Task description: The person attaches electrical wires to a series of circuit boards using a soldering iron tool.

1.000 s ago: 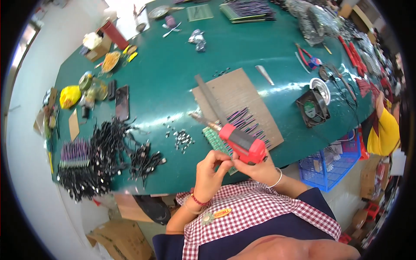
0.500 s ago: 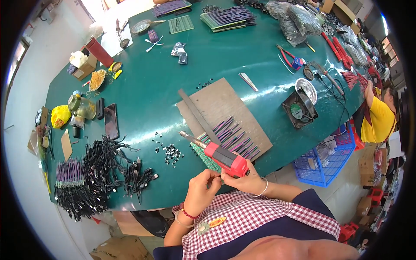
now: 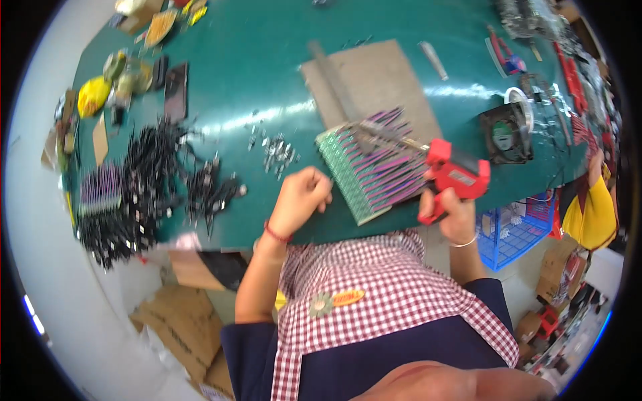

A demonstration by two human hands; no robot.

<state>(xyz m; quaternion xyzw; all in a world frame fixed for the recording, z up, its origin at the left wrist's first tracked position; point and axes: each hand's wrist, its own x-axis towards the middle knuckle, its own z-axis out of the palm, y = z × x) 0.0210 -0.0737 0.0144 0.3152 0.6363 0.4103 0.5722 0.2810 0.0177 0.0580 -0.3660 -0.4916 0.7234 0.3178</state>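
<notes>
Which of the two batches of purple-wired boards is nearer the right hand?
The front-centre batch, its wires partly over the brown cardboard, near the red gun-shaped tool in the right hand; the other batch is far left, beside black cables.

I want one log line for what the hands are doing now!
left hand: curled, beside green circuit boards, contents unclear | right hand: holding red tool, pointing across purple wires | cardboard: partly under wires

We see a smooth, glossy table [image 3: 247, 80], matt cardboard [image 3: 381, 73], a plastic gun [image 3: 461, 174] with metal tip [image 3: 414, 143], near cloth apron [image 3: 361, 267].
</notes>
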